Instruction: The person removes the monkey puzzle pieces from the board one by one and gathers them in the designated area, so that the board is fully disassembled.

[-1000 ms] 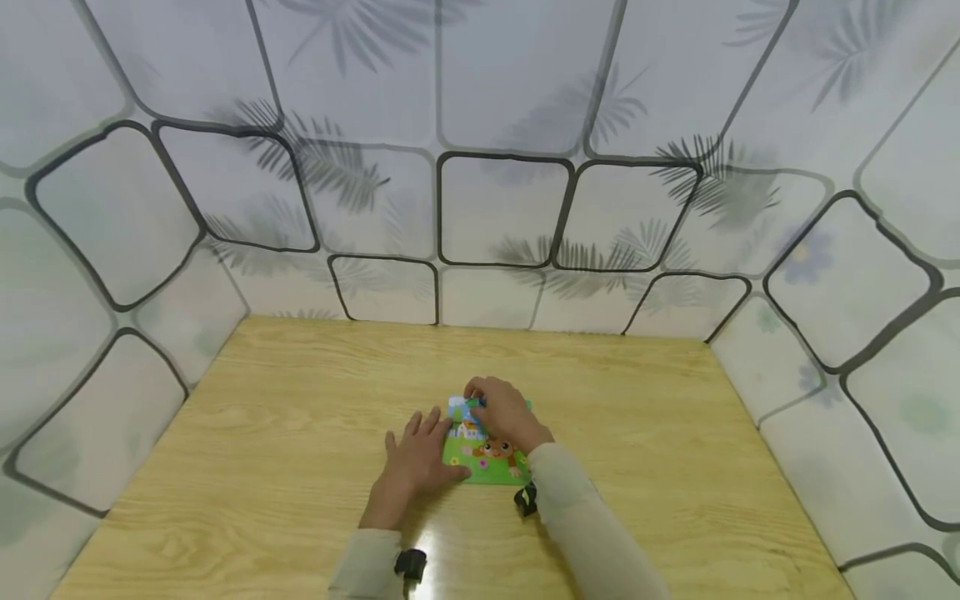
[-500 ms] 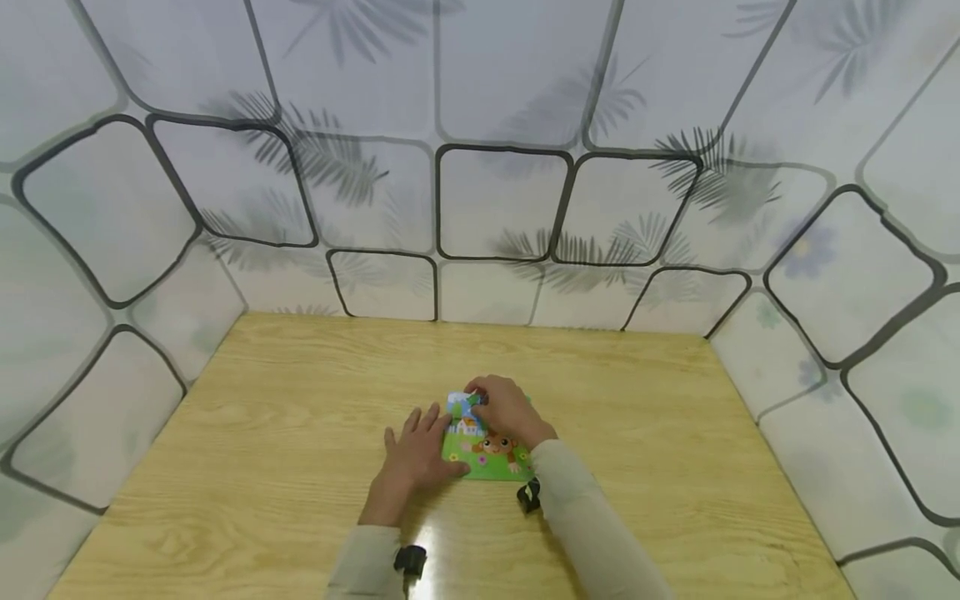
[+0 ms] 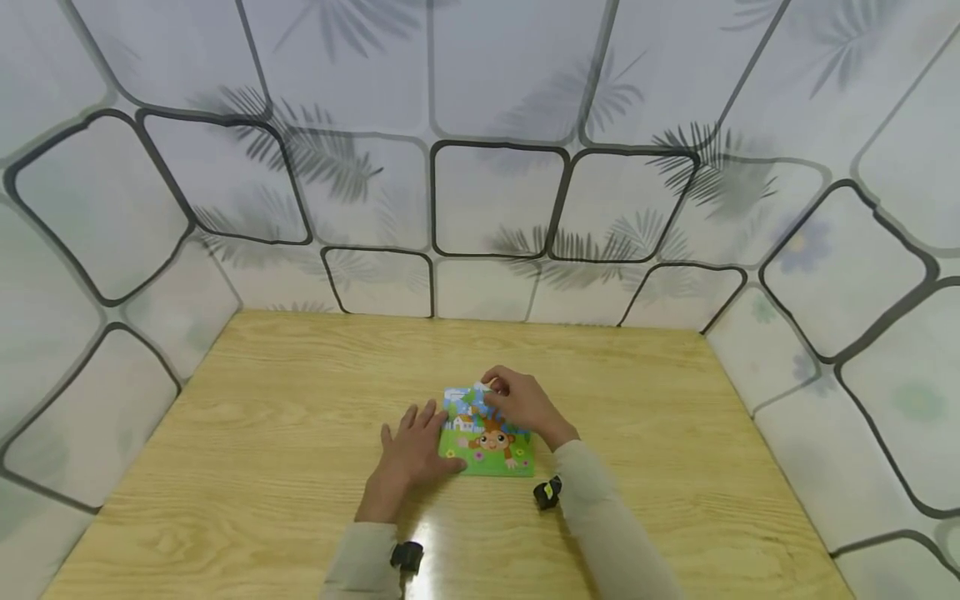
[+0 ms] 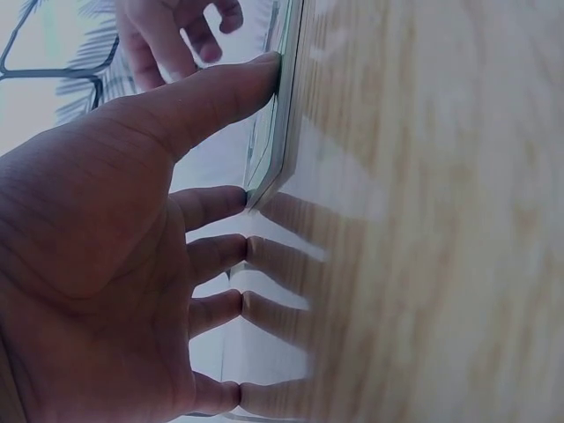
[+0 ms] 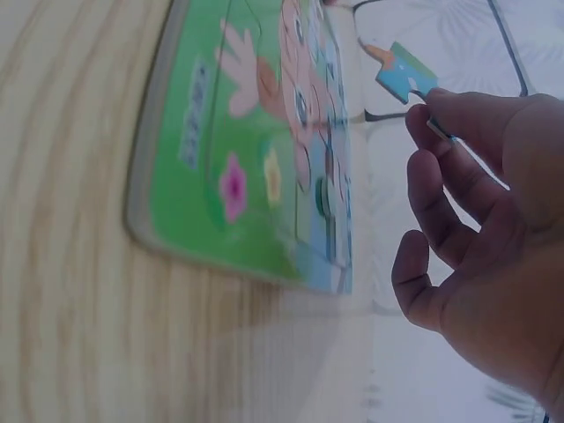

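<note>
A jigsaw board (image 3: 491, 468) with a monkey, a small house and flowers on green lies flat on the table. My left hand (image 3: 414, 454) spreads along its left side; in the left wrist view the thumb (image 4: 225, 92) presses on the board's edge, while the other fingertips touch the tabletop. Above the board's upper part is my right hand (image 3: 528, 408). Between thumb and index finger it pinches a puzzle piece (image 5: 404, 75), blue with orange and green bits, held clear of the board in the right wrist view. The right hand's other fingers are loosely curled.
The wooden table (image 3: 300, 392) stretches out around the board on all sides. A patterned cloth wall (image 3: 495, 200) closes off the back and both sides. Black camera mounts (image 3: 407, 557) sit at both wrists.
My right hand has risen and shifted right from the board's upper part, with the puzzle piece now in its fingers. More of the monkey picture shows. My left hand stays in place.
</note>
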`<state>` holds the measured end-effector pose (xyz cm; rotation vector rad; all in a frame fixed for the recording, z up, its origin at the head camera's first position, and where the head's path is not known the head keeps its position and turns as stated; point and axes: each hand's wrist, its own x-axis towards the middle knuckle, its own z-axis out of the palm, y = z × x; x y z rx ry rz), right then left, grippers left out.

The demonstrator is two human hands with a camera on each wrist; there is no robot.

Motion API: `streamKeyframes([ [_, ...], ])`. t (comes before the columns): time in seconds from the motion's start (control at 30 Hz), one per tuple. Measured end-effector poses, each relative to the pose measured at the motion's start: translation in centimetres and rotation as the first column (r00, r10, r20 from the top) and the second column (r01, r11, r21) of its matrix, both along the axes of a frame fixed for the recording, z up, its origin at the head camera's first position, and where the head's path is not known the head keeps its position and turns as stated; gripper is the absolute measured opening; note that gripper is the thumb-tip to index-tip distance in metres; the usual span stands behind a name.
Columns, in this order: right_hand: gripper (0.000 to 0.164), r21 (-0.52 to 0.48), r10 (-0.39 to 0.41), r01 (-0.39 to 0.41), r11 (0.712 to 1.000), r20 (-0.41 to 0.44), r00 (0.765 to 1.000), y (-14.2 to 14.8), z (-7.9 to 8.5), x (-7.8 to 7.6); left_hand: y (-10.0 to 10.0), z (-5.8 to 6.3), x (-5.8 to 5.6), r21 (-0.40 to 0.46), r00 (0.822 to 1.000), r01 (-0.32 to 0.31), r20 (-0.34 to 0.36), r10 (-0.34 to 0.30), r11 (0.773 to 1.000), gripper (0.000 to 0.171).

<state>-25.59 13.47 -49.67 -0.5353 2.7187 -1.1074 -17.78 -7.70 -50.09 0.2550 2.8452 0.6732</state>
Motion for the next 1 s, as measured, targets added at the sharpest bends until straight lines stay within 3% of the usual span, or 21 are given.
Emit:
streamKeyframes([
  [0.23, 0.019, -0.001, -0.045, 0.045, 0.999, -0.005, 0.999, 2.3, 0.4, 0.4, -0.1, 0.0, 0.0, -0.007, 1.0, -0.002, 0.007, 0.002, 1.0, 0.091],
  [0.53, 0.019, 0.068, -0.117, 0.117, 0.991, 0.003, 0.993, 5.7, 0.0, 0.3, 0.0, -0.2, -0.1, -0.011, 1.0, 0.003, -0.002, -0.003, 1.0, 0.092],
  [1.0, 0.019, 0.178, -0.115, 0.115, 0.977, -0.01, 0.993, 8.7, -1.1, -0.4, -0.1, -0.4, -0.1, -0.008, 1.0, 0.004, -0.008, -0.004, 1.0, 0.091],
])
